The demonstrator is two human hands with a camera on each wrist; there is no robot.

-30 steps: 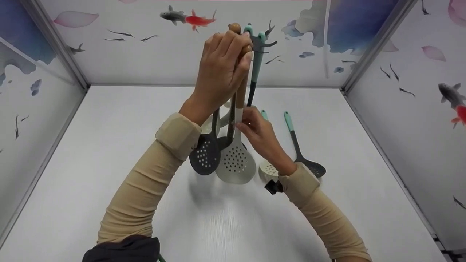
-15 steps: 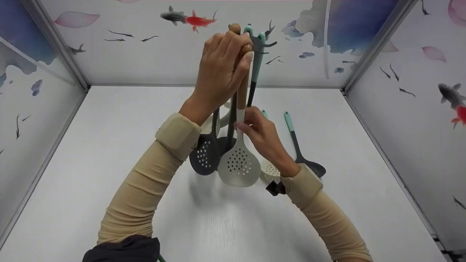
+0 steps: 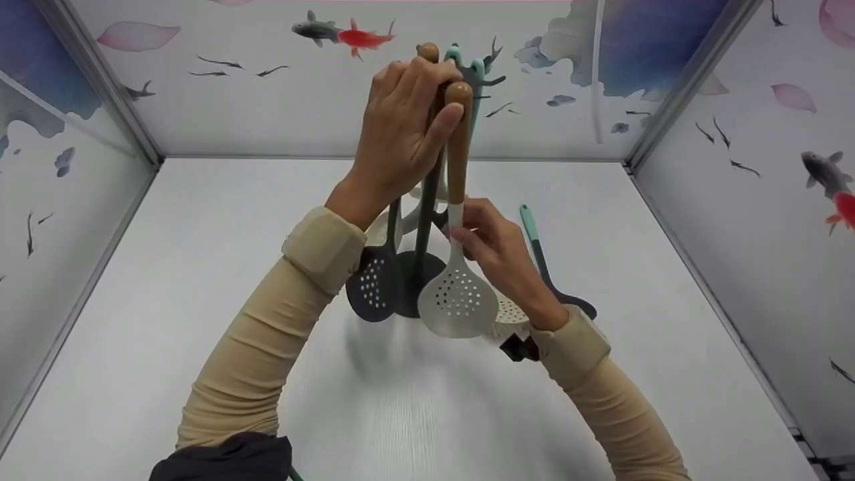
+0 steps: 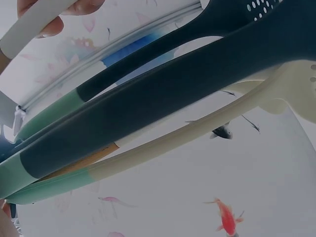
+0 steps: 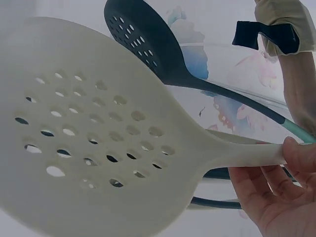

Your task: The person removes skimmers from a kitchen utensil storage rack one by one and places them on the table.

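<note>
The pale skimmer (image 3: 458, 300) has shifted right, seemingly parting from the dark utensil (image 3: 415, 294); the right hand (image 3: 497, 247) pinches its neck (image 5: 247, 155); whether the left hand (image 3: 401, 127) grips anything, I cannot tell.

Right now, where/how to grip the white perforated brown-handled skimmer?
Probably its slim white neck, from the right, as the right hand does: the skimmer hangs head-down, the left hand crowds its handle, a dark round-headed utensil its left.

Wrinkled tan sleeves (image 3: 250, 347) end in thick cuffs (image 3: 325, 248) just behind the left hand (image 3: 399, 127) and right hand (image 3: 497, 247). An angular black piece (image 3: 518, 348) adjoins the right cuff; black fabric (image 3: 224, 459) lies well behind the left hand.
</note>
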